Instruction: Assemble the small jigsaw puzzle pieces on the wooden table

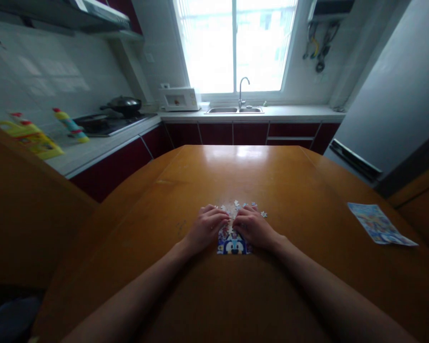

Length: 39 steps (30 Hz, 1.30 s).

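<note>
A partly joined jigsaw puzzle [235, 247] lies flat on the table near me, showing a blue cartoon dog's face along its lower edge. My left hand [210, 223] covers the puzzle's left side, its fingers bent and closed on a puzzle piece at the upper part. From the right, my right hand [250, 224] reaches over the other side, fingers curled down and pinched at a puzzle piece too. The fingertips nearly meet, and the small pieces under them are mostly hidden. Several loose puzzle pieces [236, 204] are scattered just beyond both hands.
The wooden table [186, 176] has rounded corners. A creased printed sheet [377, 223] lies at its right. Beyond are a counter with a sink [221, 110], a microwave [179, 99], a wok [125, 105] on the stove, and yellow bottles [35, 140]. A fridge [396, 95] stands right.
</note>
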{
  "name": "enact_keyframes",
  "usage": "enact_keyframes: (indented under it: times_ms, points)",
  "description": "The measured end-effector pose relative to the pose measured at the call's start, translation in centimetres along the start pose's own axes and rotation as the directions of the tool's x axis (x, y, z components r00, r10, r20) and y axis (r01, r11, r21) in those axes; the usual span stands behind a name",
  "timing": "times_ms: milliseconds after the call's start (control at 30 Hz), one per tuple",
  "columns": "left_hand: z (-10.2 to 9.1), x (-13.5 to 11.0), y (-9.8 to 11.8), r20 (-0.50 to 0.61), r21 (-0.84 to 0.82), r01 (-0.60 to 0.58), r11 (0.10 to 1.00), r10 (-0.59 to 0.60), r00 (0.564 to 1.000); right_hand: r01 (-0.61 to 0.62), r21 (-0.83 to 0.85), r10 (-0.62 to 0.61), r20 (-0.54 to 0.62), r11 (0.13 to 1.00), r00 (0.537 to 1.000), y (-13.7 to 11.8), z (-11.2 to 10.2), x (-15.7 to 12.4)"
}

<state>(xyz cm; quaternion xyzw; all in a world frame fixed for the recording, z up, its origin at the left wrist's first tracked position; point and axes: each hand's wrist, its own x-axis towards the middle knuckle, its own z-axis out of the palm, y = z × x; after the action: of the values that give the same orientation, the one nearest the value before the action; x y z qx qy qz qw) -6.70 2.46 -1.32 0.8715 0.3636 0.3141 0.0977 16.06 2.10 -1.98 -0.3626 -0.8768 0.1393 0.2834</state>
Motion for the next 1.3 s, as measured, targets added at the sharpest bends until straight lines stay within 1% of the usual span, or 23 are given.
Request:
enact_keyframes:
  times_ms: [67,200,267,333,433,500,533,600,700,800,900,1000,1100,1167,1233,1300]
  points:
    - [-0.3,0.0,0.4,0.045,0.016,0.002,1.0,-0.003,0.999,-0.016,-0.007,0.015,-0.016,1.0,1.0,0.0,0.1,0.0]
    - [-0.8,-0.2,1.1,0.202,0.079,-0.016,0.997,-0.001,0.979,-0.039,0.009,0.039,-0.053,0.999,0.998,0.0,0.2,0.0]
    - [-0.8,-0.3,1.4,0.264,0.107,-0.028,0.994,-0.001,0.965,-0.081,0.043,0.086,-0.118,0.996,0.989,0.2,0.2,0.1]
    - [-0.8,-0.4,1.5,0.295,0.119,-0.023,0.993,-0.013,0.956,-0.137,0.123,0.162,-0.22,0.983,0.962,0.6,0.2,0.2]
    - [-0.9,-0.3,1.9,0.315,0.096,0.0,0.995,-0.031,0.948,-0.203,0.279,0.299,-0.363,0.939,0.883,1.3,0.1,0.3]
    - [-1.0,-0.2,2.2,0.338,0.057,0.01,0.998,-0.029,0.941,-0.221,0.34,0.354,-0.402,0.914,0.844,1.5,0.0,0.3]
    - [-1.1,-0.2,2.5,0.35,0.035,0.009,0.999,-0.021,0.937,-0.222,0.35,0.362,-0.409,0.91,0.838,1.5,0.0,0.3]
    - [-1.3,-0.2,3.0,0.368,-0.007,-0.003,1.0,0.005,0.93,-0.21,0.341,0.346,-0.409,0.916,0.845,1.3,0.0,0.2]
    - [-1.5,-0.2,3.9,0.387,-0.055,-0.027,0.998,0.046,0.921,-0.154,0.332,0.29,-0.41,0.931,0.865,1.0,0.0,0.0]
    - [-1.4,-0.2,4.3,0.408,-0.088,-0.042,0.995,0.074,0.91,-0.108,0.345,0.256,-0.417,0.932,0.872,0.9,0.0,-0.3]
    - [-1.3,-0.3,4.3,0.406,-0.126,-0.057,0.99,0.104,0.908,-0.133,0.329,0.263,-0.393,0.935,0.881,0.6,-0.5,-0.5]
    - [-1.1,-0.4,4.4,0.392,-0.165,-0.056,0.985,0.118,0.912,-0.21,0.281,0.299,-0.325,0.936,0.897,-0.2,-1.1,-0.5]
    - [-0.6,-0.7,4.7,0.389,-0.194,-0.057,0.979,0.13,0.912,-0.348,0.205,0.387,-0.197,0.915,0.901,-1.7,-1.5,-0.8]
    - [-0.3,-0.7,5.0,0.377,-0.222,-0.083,0.972,0.164,0.912,-0.408,0.136,0.421,-0.087,0.903,0.903,-2.8,-1.6,-1.3]
    - [0.0,-0.7,5.2,0.357,-0.259,-0.109,0.96,0.2,0.912,-0.393,0.061,0.393,0.009,0.918,0.919,-3.8,-1.6,-2.2]
    - [0.1,-0.7,5.4,0.34,-0.299,-0.112,0.948,0.216,0.915,-0.341,0.017,0.339,0.068,0.94,0.938,-4.6,-1.6,-3.1]
